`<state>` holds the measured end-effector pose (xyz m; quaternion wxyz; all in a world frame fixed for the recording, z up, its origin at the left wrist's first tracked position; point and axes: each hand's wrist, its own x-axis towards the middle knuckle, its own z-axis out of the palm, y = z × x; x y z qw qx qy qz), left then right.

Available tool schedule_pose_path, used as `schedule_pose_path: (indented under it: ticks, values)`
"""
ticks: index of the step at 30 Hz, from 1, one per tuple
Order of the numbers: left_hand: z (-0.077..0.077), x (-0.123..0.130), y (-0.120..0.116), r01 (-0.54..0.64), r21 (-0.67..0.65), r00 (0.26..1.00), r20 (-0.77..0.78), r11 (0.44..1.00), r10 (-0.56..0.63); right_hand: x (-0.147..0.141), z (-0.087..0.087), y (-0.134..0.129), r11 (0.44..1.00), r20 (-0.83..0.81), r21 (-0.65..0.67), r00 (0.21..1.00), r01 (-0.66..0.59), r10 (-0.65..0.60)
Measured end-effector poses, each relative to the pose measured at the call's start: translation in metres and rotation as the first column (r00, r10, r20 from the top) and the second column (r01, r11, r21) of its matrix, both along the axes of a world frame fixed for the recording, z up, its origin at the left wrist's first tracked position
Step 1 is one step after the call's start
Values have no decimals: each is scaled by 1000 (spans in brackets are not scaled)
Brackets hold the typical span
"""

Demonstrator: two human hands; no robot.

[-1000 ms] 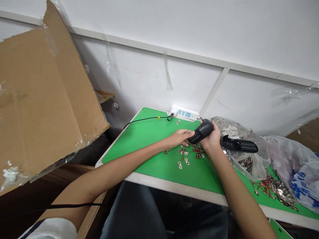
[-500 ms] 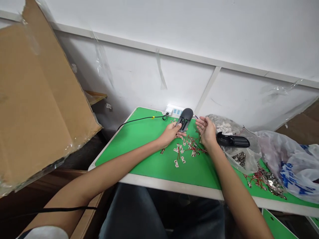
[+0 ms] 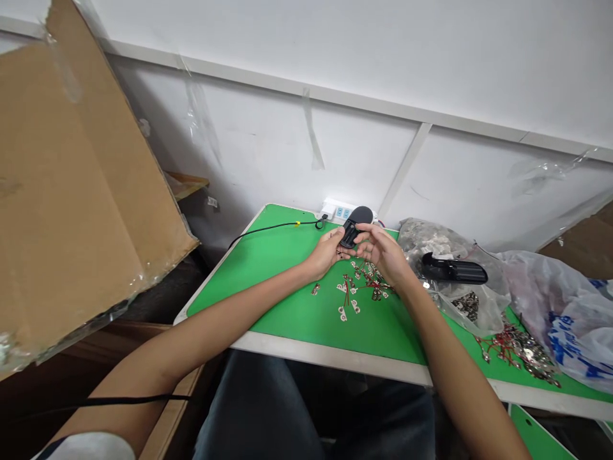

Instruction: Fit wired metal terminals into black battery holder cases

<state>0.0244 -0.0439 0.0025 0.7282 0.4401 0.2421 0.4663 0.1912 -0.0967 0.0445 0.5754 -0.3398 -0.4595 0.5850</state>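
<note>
A black plastic casing with a rounded end (image 3: 357,225) is held up above the far part of the green mat (image 3: 306,326). My left hand (image 3: 328,252) grips it from the left, and the fingers of my right hand (image 3: 380,248) press on it from the right. Its lower part is hidden by my fingers. Below my hands, metal terminals with red wires (image 3: 357,287) lie scattered on the mat. A second black casing (image 3: 453,269) lies on a clear plastic bag of metal parts (image 3: 462,306), right of my right hand.
A white power strip (image 3: 335,211) stands at the mat's far edge, with a black cable (image 3: 272,225) running left. A heap of wired terminals (image 3: 517,348) and a white-and-blue plastic bag (image 3: 569,326) lie right. A large cardboard sheet (image 3: 71,179) leans in at left.
My right hand has moved left from its open, empty pose and closed on the casing. The casing has tilted and now sits between both hands.
</note>
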Motion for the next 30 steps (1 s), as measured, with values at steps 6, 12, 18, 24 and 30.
schedule_pose_path:
  ticks: [6,12,18,24,30]
  values:
    - [0,-2,0,12,20,1000,10,1000,-12,0,-3,1,999,89,-21,995,-34,36]
    - [4,-1,-3,-1,3,999,41,1000,0,-1,-1,0,998,51,-19,997,-56,57]
    - [4,-1,-4,-15,1,999,46,1000,15,0,-8,4,999,128,18,991,41,-43]
    - [3,0,-3,-23,-13,1000,21,1000,23,-2,-14,7,992,127,45,985,114,-119]
    - [2,0,-1,-28,-30,999,22,999,29,-1,-15,9,988,118,40,981,148,-152]
